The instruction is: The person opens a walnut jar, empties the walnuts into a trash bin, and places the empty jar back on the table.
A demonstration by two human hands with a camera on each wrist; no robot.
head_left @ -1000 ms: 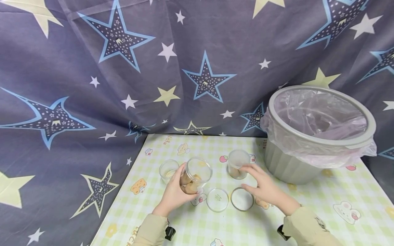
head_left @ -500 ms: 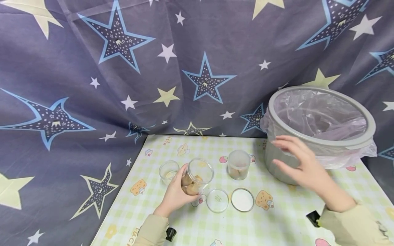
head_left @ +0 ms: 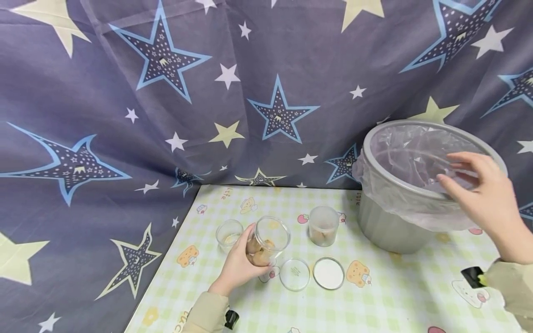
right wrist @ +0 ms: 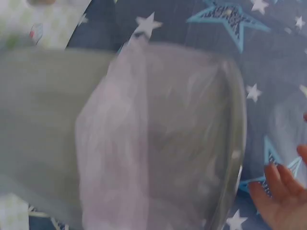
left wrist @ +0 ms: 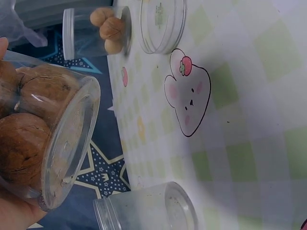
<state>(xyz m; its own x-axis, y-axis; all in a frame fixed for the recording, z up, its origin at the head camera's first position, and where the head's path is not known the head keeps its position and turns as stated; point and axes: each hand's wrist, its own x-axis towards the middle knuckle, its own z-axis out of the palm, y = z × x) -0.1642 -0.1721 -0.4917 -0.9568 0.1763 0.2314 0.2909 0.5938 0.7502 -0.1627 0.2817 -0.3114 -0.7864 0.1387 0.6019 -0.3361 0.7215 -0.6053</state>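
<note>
My left hand [head_left: 238,268] grips a clear plastic jar [head_left: 274,230] with several brown walnuts [head_left: 261,255] inside, held tilted above the table. The walnuts [left wrist: 45,96] show large through its wall in the left wrist view. My right hand [head_left: 485,196] is over the near right rim of a grey trash bin [head_left: 395,226], fingers loosely bent and apart, with nothing visible in them. In the right wrist view its fingers [right wrist: 276,184] are spread beyond the bin's rim.
A second jar [head_left: 324,222], holding walnuts, stands near the bin. Another clear jar [head_left: 228,229] is left of my left hand. Two round lids lie in front: a clear lid [head_left: 294,274] and a rimmed lid [head_left: 328,273]. A pinkish plastic liner [head_left: 387,199] covers the bin's rim.
My right hand has left the second jar and moved right and up to the bin's mouth. My left hand still holds its jar in nearly the same place.
</note>
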